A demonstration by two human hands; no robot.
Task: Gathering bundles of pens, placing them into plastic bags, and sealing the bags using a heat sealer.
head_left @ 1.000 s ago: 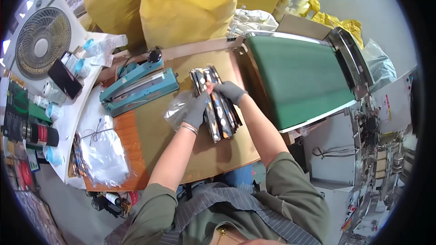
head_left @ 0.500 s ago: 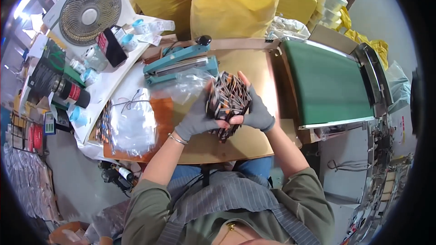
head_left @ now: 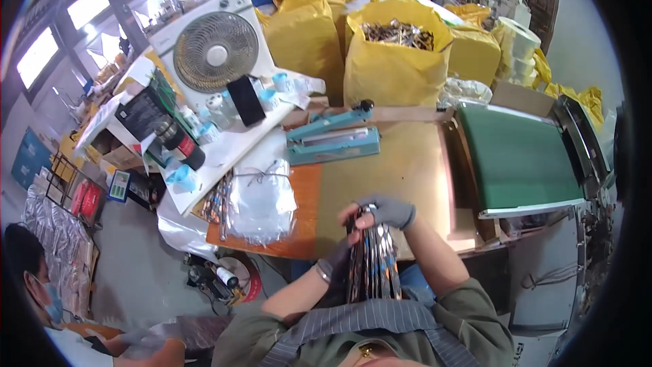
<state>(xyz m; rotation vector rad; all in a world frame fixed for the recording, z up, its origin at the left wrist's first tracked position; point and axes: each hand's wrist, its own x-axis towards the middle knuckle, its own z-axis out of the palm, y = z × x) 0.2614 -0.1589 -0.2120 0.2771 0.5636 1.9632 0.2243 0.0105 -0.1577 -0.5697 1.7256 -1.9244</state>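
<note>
Close to my apron, above the table's near edge, I hold a thick bundle of slim dark sticks (head_left: pixel 372 261) with orange, blue and silvery patterns. The sticks stand roughly lengthwise toward me. My right hand (head_left: pixel 388 213), in a grey fingerless glove, is closed over their far ends. My left hand (head_left: pixel 339 255), gloved the same way, grips the bundle's left side; part of it is hidden behind the sticks. A stack of clear plastic bags (head_left: pixel 261 197) lies on the table to the left, with more patterned sticks (head_left: pixel 217 198) beside it.
A teal hand sealer (head_left: pixel 334 147) stands at the table's back left. To the right is a green conveyor belt (head_left: pixel 523 156). A side shelf holds a fan (head_left: pixel 216 52), phone (head_left: pixel 246 100) and flask (head_left: pixel 178 143). Behind stands a yellow sack (head_left: pixel 397 68) of sticks. A masked person (head_left: pixel 41 292) sits lower left.
Both hands have brought the bundle down toward my body, and its long sides now show instead of its ends. Clear plastic beside the sealer no longer shows there. My view has shifted up and left.
</note>
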